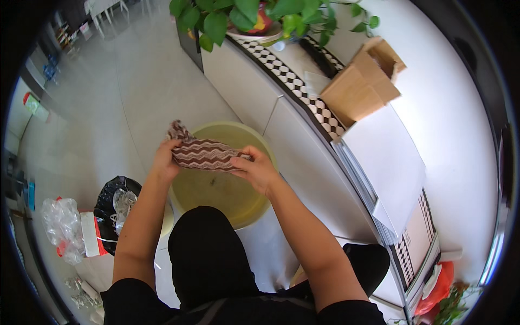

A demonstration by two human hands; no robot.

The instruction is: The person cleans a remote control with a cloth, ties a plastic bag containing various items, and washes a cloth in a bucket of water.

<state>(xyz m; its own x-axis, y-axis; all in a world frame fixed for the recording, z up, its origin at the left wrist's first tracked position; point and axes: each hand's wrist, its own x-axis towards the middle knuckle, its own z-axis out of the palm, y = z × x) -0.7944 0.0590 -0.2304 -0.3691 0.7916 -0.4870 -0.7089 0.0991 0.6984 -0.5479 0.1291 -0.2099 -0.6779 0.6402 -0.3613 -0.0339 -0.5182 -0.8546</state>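
Observation:
A brown and white zigzag-patterned cloth point(205, 154) is stretched between my two hands above a large yellowish basin point(231, 221) on the floor. My left hand point(165, 156) grips the cloth's left part, and a bunched end sticks up beyond my fingers. At the cloth's right end, my right hand point(254, 164) pinches it between thumb and fingers. Inside the basin is a small dark spot or bit, below the cloth; whether there is water in it I cannot tell for sure.
A white cabinet point(317, 162) runs along the right, bearing a cardboard box point(361, 83), a stack of white panels or sheets point(386, 162) and a leafy potted plant point(243, 16). On the left stand a bin with a black liner point(105, 199) and clear plastic bags point(63, 223).

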